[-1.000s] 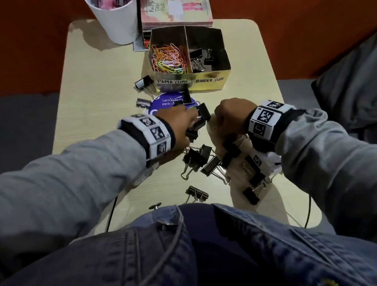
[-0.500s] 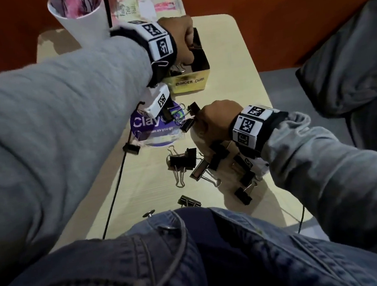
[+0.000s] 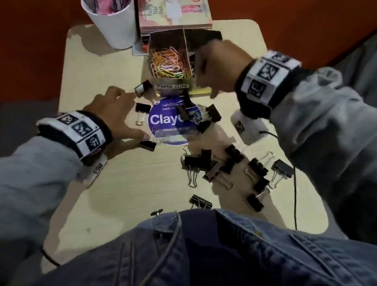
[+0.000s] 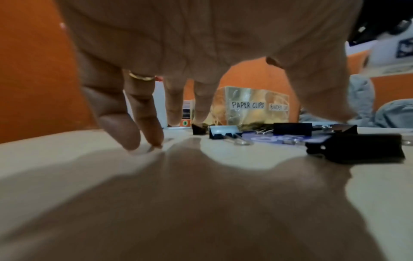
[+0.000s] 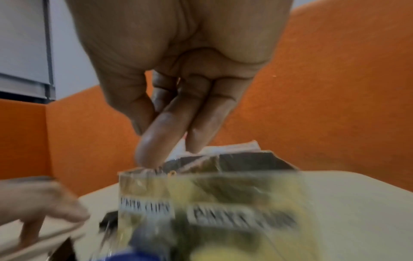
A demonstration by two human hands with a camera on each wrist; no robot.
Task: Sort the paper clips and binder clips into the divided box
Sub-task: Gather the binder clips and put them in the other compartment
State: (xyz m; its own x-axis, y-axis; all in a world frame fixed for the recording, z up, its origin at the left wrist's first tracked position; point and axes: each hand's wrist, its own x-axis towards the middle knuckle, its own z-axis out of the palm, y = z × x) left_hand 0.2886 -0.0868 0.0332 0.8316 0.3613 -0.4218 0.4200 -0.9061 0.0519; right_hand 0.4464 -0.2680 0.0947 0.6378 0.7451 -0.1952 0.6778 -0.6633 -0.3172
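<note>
1. The divided box [image 3: 173, 86] stands at the far middle of the bench [image 3: 97, 66], its front labelled for paper clips on the left and binder clips on the right. The left compartment holds a heap of coloured paper clips [image 3: 170, 61]; the right compartment is mostly hidden by the right hand.
2. The right hand [image 3: 216, 64] hangs over the binder-clip side, fingers pointing down and held close together. The wrist view is blurred and shows nothing between them; whether it holds a clip I cannot tell.
3. The left hand [image 3: 113, 117] is spread low over the bench to the left of the box, fingers relaxed and empty, fingertips [image 4: 132, 134] touching the surface. The nearest binder clip [image 3: 143, 88] lies just beside the index finger.
4. Many black binder clips [image 3: 222, 165] lie loose between the box and the person, some on a round blue sticker [image 3: 169, 126]. A white cup [image 3: 114, 23] and a book [image 3: 174, 10] stand behind the box.
5. Risks, as I judge them:
   - A clip let go near the divider could fall among the paper clips.
   - The box looks light, so a knock from the right hand could shift or tip it.
   - Tangled wire handles in the near pile could drag extra clips along and drop them off the bench edge.
</note>
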